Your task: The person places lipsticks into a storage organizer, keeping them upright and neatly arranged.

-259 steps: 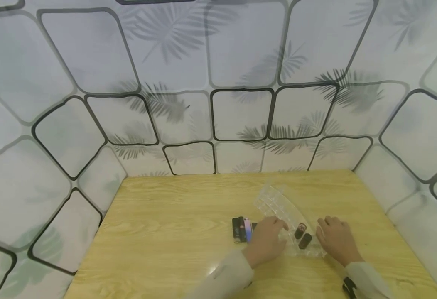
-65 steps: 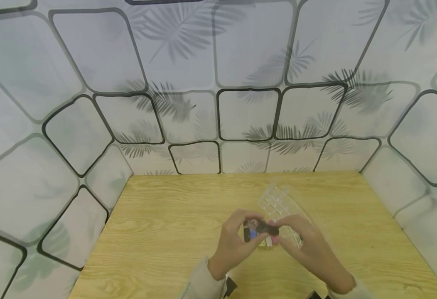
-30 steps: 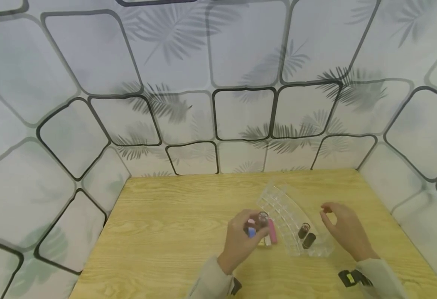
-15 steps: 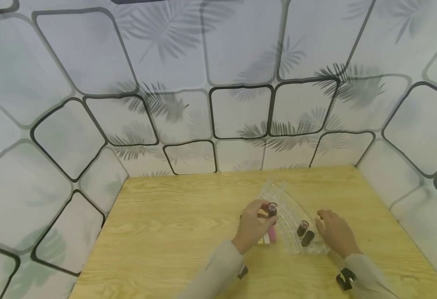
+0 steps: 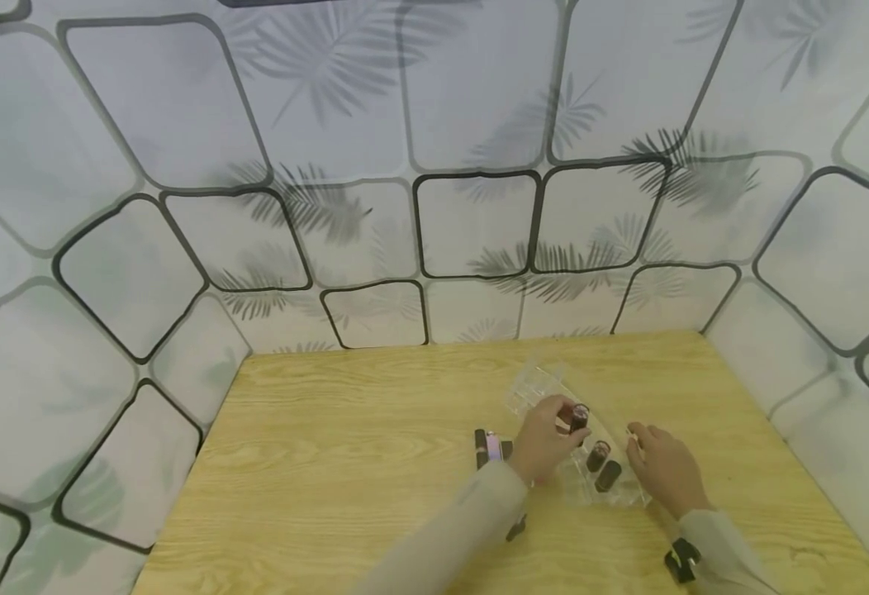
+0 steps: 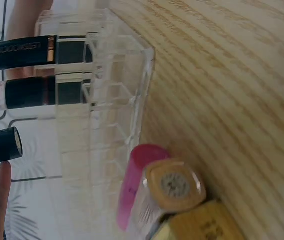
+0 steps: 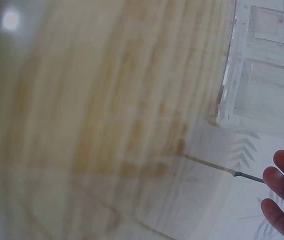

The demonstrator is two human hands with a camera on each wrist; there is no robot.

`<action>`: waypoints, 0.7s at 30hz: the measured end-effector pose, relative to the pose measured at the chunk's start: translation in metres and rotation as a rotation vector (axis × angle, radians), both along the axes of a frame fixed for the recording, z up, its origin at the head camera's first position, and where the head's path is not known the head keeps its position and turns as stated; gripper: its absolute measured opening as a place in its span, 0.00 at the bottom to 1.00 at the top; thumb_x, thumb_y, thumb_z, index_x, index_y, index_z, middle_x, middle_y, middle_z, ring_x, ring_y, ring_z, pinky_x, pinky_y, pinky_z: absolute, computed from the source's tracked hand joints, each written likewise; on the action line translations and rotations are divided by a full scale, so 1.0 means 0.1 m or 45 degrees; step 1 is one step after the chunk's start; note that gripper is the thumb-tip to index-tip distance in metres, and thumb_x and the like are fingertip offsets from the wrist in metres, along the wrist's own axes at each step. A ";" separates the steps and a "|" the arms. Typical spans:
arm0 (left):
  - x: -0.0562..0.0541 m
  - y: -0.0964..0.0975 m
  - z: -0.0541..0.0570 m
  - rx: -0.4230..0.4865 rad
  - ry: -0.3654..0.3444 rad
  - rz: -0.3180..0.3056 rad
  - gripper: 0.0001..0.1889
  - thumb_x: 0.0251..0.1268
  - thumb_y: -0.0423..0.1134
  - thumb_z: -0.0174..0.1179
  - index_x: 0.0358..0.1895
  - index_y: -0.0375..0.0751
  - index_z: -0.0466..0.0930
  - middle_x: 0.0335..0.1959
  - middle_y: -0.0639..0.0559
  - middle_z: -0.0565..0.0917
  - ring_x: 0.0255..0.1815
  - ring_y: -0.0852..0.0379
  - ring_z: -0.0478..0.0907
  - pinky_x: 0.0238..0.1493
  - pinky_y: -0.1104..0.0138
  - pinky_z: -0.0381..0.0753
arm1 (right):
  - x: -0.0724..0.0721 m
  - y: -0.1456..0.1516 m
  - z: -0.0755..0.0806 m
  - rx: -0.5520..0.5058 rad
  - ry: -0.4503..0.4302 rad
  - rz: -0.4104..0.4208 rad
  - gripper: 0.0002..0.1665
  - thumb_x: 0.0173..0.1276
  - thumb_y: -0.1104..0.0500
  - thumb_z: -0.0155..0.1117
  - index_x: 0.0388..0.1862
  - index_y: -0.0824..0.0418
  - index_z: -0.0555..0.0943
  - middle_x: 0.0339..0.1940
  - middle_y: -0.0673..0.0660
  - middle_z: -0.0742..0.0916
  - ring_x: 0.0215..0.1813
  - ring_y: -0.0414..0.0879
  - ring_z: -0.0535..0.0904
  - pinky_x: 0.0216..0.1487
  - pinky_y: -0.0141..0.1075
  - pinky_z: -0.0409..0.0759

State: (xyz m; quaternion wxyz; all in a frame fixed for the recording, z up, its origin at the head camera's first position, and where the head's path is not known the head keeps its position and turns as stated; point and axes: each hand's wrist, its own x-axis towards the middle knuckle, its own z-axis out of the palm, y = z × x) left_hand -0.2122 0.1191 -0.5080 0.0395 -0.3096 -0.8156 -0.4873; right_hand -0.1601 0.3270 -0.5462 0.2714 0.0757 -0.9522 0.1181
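My left hand (image 5: 543,438) pinches a dark lipstick tube (image 5: 579,418) upright above the clear acrylic organizer (image 5: 531,387). In the left wrist view the base of this held lipstick tube (image 6: 2,146) is raised out of the organizer. Two dark lipsticks stand in slots at the near right end: one with a patterned clear top (image 5: 597,455), the other with a plain dark cap (image 5: 609,476). My right hand (image 5: 667,469) is at the organizer's right side, fingers relaxed and holding nothing. Its fingertips (image 7: 281,182) show near the clear wall in the right wrist view.
Left of the organizer, several cosmetics lie in a row, including a dark tube (image 5: 481,446) and a purple-blue one (image 5: 493,446), partly behind the left arm. A pink tube (image 6: 139,170) and a gold-ended one (image 6: 174,185) lie close to the organizer. Patterned curtains (image 5: 375,240) enclose the wooden table (image 5: 315,446).
Both hands were on a lipstick 2.2 seconds ago; the right hand then let go and moved to the organizer's right side. The left hand has carried the lipstick rightward over the organizer.
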 end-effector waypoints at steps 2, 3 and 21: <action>-0.01 0.05 -0.03 0.002 -0.021 -0.007 0.14 0.57 0.37 0.65 0.44 0.40 0.75 0.37 0.53 0.80 0.36 0.70 0.75 0.35 0.86 0.76 | 0.01 -0.01 0.01 -0.008 0.001 0.000 0.12 0.56 0.64 0.59 0.39 0.68 0.80 0.20 0.57 0.80 0.21 0.48 0.74 0.22 0.43 0.74; -0.01 0.08 -0.05 0.005 -0.031 -0.008 0.13 0.57 0.37 0.65 0.44 0.39 0.76 0.37 0.53 0.80 0.36 0.70 0.75 0.36 0.85 0.76 | 0.01 -0.02 0.01 -0.013 0.002 -0.002 0.12 0.56 0.64 0.59 0.39 0.68 0.80 0.20 0.57 0.81 0.21 0.49 0.74 0.22 0.44 0.75; 0.00 0.22 -0.28 -0.197 -0.006 0.102 0.12 0.54 0.40 0.67 0.41 0.46 0.77 0.35 0.58 0.79 0.34 0.72 0.74 0.37 0.86 0.73 | 0.03 -0.02 -0.01 -0.044 -0.064 -0.003 0.12 0.59 0.64 0.58 0.41 0.67 0.79 0.22 0.56 0.82 0.24 0.50 0.76 0.24 0.44 0.76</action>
